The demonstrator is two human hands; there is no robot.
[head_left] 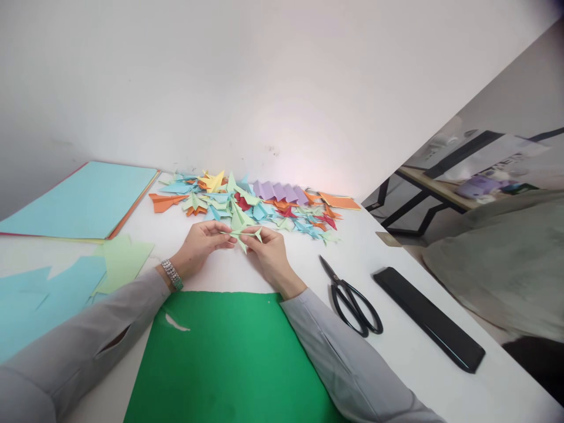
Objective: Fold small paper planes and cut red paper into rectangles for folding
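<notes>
My left hand and my right hand meet above the white table, in front of a pile of coloured folded paper. A small light green folded paper figure with pointed ends is between them. My left fingertips pinch its left end, while the thumb and fingers of my right hand close on its right part. My fingers cover some of its folds. Just behind it lie folded paper pieces in yellow, blue, orange, red and green. A row of purple pleated paper rests among them.
A green sheet lies under my forearms. Black-handled scissors and a long black case are at the right. Stacked coloured sheets and cut blue paper are at the left. A wall rises behind the pile.
</notes>
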